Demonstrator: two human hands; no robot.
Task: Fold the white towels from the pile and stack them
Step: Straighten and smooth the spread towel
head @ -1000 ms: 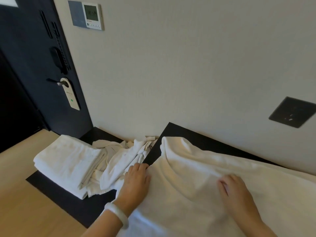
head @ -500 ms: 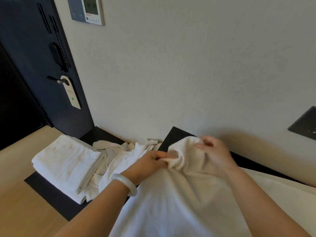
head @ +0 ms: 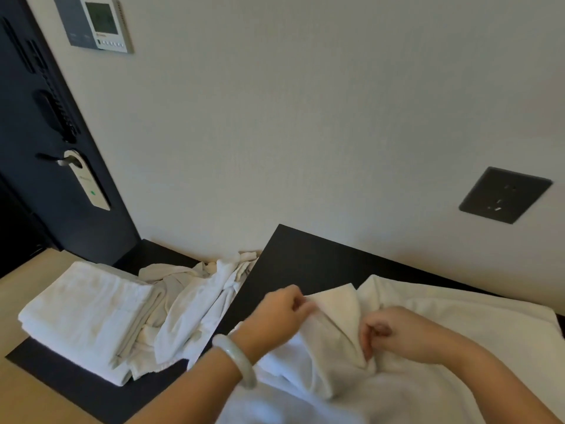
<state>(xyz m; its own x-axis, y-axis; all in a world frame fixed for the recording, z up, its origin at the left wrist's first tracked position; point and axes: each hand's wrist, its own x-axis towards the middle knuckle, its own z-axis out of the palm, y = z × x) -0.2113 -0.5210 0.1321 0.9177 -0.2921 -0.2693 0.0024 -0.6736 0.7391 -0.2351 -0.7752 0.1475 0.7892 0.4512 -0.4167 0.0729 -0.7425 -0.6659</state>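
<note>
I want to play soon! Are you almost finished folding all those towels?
Not yet. Done: a folded stack sits on the dark surface at the left. In hand: the left hand and right hand both pinch a bunched-up edge of one big towel, not yet folded. Left: a crumpled pile beside the stack waits.

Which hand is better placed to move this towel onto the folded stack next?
Probably left: the left hand, pinching a corner of the towel, sits nearer the folded stack; the right hand grips the towel farther away.
</note>
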